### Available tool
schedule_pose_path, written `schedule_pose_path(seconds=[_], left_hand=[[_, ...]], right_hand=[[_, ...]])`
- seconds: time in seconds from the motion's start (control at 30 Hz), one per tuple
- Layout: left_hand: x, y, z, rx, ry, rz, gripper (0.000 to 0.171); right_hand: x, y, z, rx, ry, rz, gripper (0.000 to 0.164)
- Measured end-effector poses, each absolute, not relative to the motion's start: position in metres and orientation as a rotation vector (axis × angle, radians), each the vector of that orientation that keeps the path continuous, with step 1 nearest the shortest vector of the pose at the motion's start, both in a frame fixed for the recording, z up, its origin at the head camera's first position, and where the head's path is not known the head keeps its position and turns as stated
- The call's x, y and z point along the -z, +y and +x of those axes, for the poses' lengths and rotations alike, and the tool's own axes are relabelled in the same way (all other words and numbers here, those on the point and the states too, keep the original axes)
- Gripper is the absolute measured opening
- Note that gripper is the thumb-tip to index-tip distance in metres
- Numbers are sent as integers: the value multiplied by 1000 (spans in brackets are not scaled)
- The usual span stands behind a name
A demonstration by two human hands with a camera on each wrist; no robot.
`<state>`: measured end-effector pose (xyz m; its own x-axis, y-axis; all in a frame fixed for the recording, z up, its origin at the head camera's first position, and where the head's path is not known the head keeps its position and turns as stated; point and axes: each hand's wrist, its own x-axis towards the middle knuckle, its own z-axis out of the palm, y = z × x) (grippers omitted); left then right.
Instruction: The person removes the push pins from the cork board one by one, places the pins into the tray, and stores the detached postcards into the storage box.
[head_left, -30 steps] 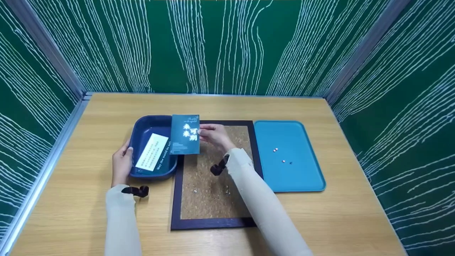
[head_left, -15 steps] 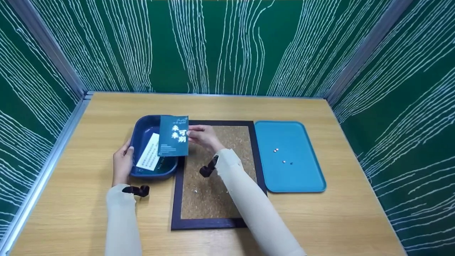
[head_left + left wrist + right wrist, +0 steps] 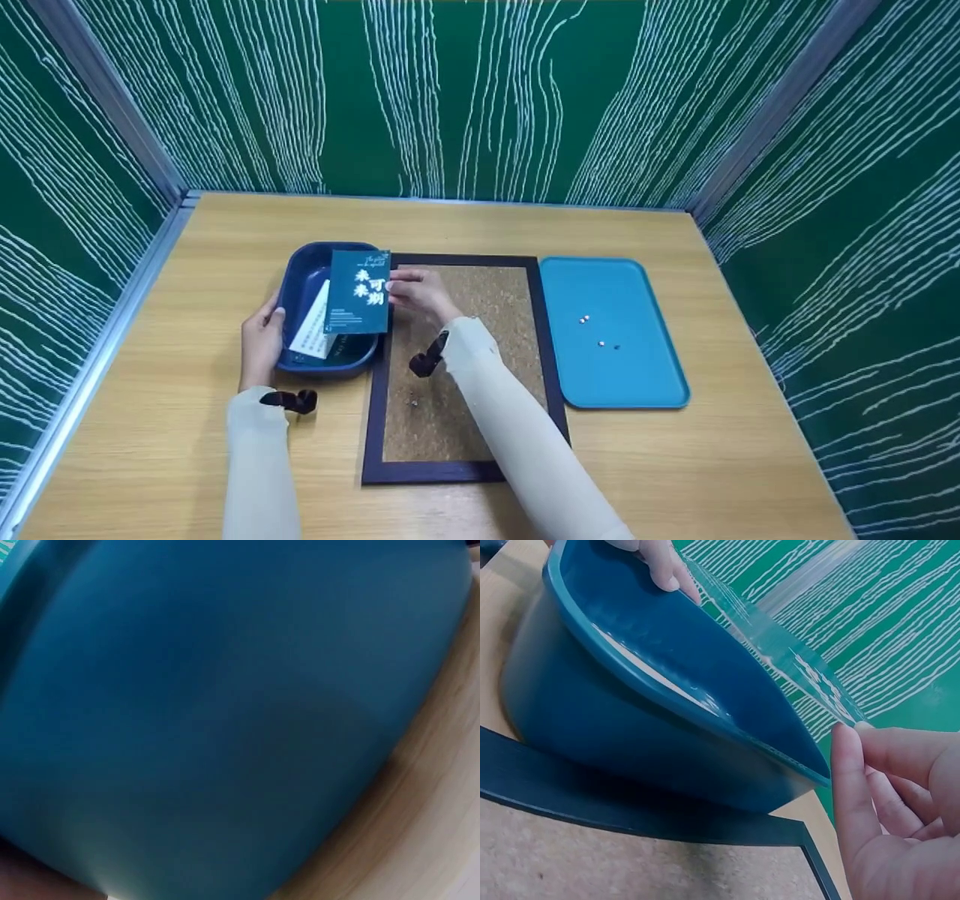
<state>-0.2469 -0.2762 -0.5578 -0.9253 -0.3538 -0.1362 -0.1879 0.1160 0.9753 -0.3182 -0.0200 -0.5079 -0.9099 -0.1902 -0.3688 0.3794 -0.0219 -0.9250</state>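
A dark green card (image 3: 358,291) with white characters is pinched at its right edge between the thumb and fingers of my right hand (image 3: 421,291). It is held over the right part of a deep blue plastic basin (image 3: 300,259). My left hand (image 3: 262,341) grips the basin's left side, with the thumb at the rim. Inside the basin lies a white card (image 3: 311,330) with printed lines, partly hidden under the held one. From the right wrist, the green card (image 3: 802,675) appears edge-on above the rim, with my right thumb and forefinger at its corner. The basin's wall fills the left wrist view.
A cork board (image 3: 487,300) with a dark frame lies beside the basin, with small shiny pins (image 3: 413,402) on its cork. To its right is a light blue tray (image 3: 622,300) holding several tiny pins (image 3: 583,319). Green walls stand at the back and sides of the wooden table (image 3: 712,450).
My right hand has carried the green card leftward from the basin's right edge to over the basin, covering more of the white card. The left hand keeps its hold on the basin.
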Motion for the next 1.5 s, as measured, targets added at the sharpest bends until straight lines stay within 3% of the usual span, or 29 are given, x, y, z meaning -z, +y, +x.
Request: schedule_pose_path(seconds=[1.5], left_hand=[[556,-277,-245,1981,-2273,579,44]], right_hand=[[511,-63,-305,1993,1899,249,17]])
